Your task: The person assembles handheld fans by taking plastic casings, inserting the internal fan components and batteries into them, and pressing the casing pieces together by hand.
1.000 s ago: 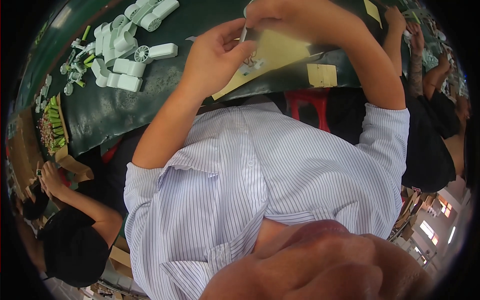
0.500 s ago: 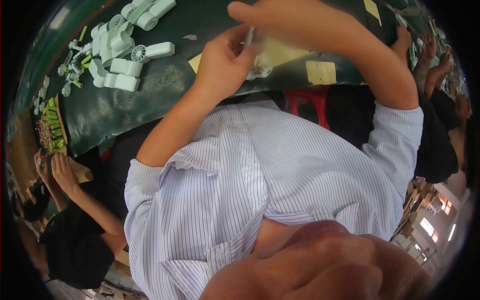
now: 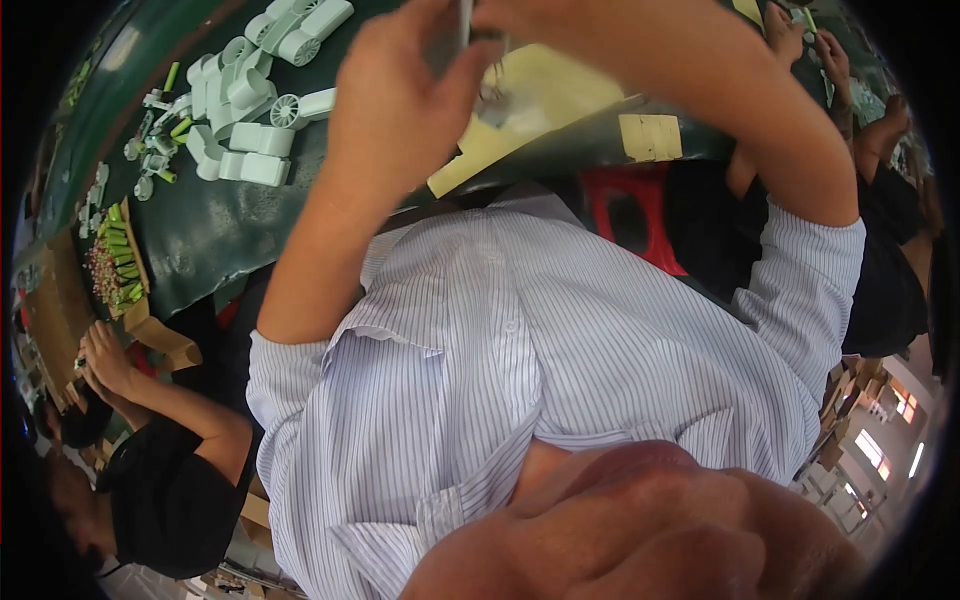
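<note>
White plastic parts (image 3: 258, 95) and yellow sheet (image 3: 540, 105) lie on green table (image 3: 215, 225).

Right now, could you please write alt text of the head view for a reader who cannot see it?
The person's left hand and right hand pinch a thin grey tool above a yellow paper sheet on a dark green table; white plastic housings lie left.

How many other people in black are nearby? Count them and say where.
2. One co-worker at lower left, hands by a cardboard box; a second co-worker at the right edge, reaching to the green table. More may be hidden.
</note>
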The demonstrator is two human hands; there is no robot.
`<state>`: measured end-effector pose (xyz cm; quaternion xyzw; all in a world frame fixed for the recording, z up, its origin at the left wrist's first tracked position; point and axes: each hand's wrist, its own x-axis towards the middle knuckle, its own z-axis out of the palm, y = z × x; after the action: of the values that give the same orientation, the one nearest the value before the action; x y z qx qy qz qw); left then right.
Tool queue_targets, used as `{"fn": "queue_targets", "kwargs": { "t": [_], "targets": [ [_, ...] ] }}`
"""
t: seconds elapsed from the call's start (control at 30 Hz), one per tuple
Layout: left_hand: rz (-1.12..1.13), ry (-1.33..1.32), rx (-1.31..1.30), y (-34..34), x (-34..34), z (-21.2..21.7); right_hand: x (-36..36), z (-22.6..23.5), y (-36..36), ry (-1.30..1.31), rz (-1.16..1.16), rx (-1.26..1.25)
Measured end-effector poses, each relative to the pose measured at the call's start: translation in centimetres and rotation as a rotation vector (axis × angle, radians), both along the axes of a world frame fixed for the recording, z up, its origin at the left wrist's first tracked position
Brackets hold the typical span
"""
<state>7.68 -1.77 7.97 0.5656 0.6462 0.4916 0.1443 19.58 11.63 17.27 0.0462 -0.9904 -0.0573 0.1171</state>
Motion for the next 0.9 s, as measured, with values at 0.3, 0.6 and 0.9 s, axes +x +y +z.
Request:
{"fn": "queue_targets", "kwargs": {
  "t": [0.3,0.6,0.9],
  "targets": [
    [0.124,-0.248,0.027,-0.8,0.0,1.8,-1.1,3.0,-3.0,0.015,-0.151,0.129],
    [0.174,-0.046,0.047,-0.3,-0.2,1.7,-0.6,5.6,-2.9,0.095,-0.234,-0.118],
    [0.143,-0.115,-0.074,-0.1,-0.6,-1.3,-3.9,-1.5,1.1,-0.194,-0.252,-0.338]
  ]
}}
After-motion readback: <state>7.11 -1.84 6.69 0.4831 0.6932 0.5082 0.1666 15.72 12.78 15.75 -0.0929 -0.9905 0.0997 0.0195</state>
